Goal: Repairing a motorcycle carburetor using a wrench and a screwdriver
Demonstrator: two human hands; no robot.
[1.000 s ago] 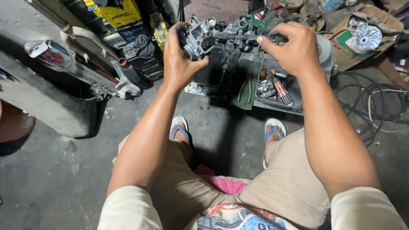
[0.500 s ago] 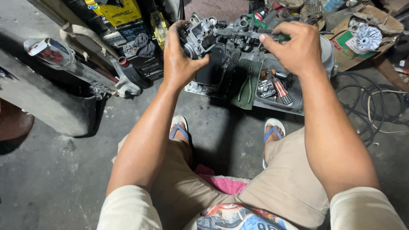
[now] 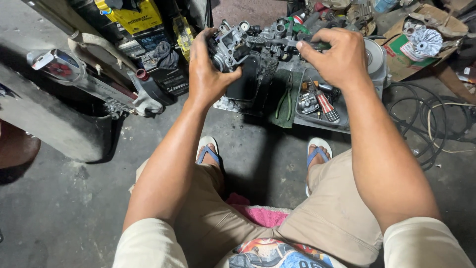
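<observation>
A grey metal carburettor with round fittings is gripped in my left hand, raised above a tray. My right hand is closed around a thin dark tool whose shaft reaches left to the carburettor's top. I sit with both arms stretched forward, knees apart, feet in sandals on the concrete floor.
A metal tray under my hands holds green-handled pliers, a red-handled tool and small parts. A yellow battery and black motorcycle parts lie at left. A cardboard box with a metal impeller and coiled cables lie at right.
Both hands have shifted slightly with the carburettor, and my right hand's tool sits closer over its top. Little else differs.
</observation>
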